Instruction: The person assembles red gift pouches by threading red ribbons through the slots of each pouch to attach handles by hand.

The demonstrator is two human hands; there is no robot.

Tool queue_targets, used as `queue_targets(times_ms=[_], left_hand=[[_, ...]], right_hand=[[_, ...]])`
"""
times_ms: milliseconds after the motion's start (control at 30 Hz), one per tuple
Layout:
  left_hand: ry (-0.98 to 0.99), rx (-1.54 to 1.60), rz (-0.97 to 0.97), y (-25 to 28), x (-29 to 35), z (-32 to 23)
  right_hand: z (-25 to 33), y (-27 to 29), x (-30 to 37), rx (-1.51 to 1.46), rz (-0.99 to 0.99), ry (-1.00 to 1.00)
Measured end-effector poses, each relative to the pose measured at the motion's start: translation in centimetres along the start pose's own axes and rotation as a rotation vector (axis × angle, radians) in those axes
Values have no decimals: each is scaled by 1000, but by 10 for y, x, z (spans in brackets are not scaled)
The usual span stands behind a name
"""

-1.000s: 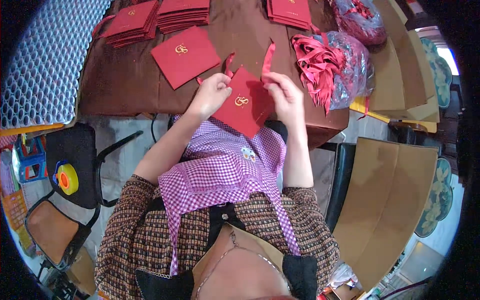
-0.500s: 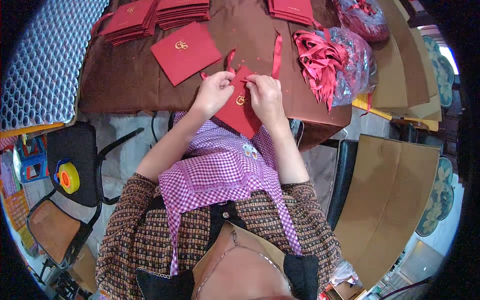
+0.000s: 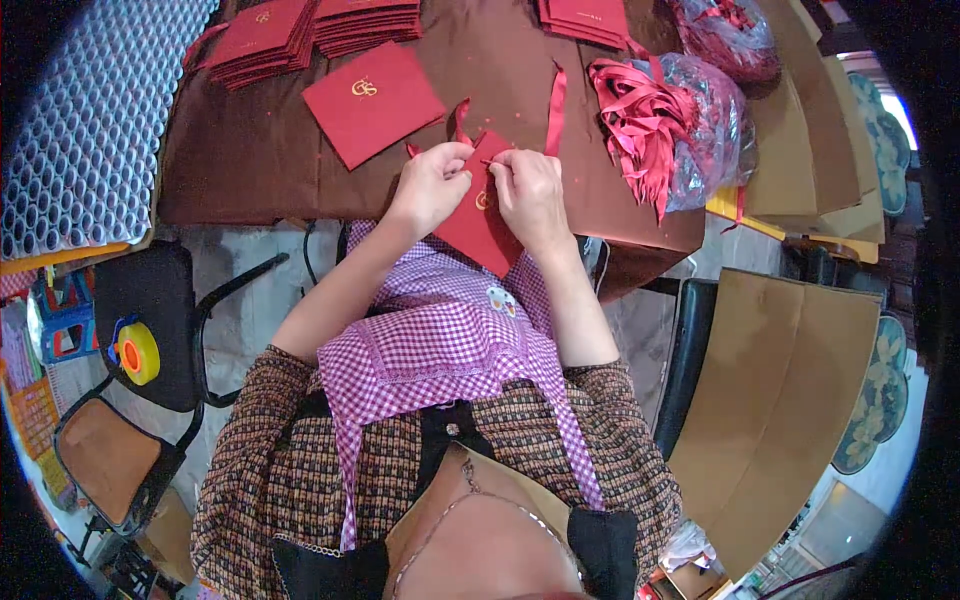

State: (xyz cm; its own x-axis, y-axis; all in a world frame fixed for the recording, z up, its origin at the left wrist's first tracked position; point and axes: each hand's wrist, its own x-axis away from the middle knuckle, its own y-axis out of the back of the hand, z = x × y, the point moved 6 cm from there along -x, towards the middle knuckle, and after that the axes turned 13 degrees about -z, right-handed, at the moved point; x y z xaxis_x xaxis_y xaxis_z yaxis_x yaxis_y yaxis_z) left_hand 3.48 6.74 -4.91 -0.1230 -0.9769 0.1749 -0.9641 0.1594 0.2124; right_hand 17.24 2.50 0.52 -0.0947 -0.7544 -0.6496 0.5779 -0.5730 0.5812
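A red square envelope (image 3: 480, 238) with a gold emblem lies turned like a diamond at the table's near edge, its lower corner over my lap. At its upper left edge my left hand (image 3: 432, 188) is closed in a pinch, with a red ribbon (image 3: 461, 120) emerging above the fingers. My right hand (image 3: 530, 192) is also pinched, near the envelope's top corner, on a small end of red ribbon; its fingers partly cover the emblem. Beyond it a ribbon strip (image 3: 556, 105) lies on the cloth, running down behind the right hand. Fingertip details are small.
Another red envelope (image 3: 372, 105) lies left of my hands. Stacks of red envelopes (image 3: 262, 40) stand farther back. To the right, a bundle of red ribbons (image 3: 640, 125) spills from a clear plastic bag (image 3: 715, 130). Brown cloth (image 3: 240, 165) covers the table; cardboard (image 3: 775, 400) stands at right.
My right hand's fingers have shifted slightly over the envelope, hiding more of the gold emblem. The left hand stays nearly still at the upper left edge.
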Motion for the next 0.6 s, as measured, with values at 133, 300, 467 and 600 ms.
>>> queue_targets(times_ms=[133,300,467,600], left_hand=[[-24,5,-15,-1,3,0],[-97,-115,-35,-1,10,-15],[-222,-137,-29,-3,13,-21],[-271,-263,-18,-4,20,-27]], right_hand=[[9,1,-3,82,49,130],[26,5,-9,244,131,297],[23,2,-7,274,170,252],[11,0,-8,-40,166,-179]])
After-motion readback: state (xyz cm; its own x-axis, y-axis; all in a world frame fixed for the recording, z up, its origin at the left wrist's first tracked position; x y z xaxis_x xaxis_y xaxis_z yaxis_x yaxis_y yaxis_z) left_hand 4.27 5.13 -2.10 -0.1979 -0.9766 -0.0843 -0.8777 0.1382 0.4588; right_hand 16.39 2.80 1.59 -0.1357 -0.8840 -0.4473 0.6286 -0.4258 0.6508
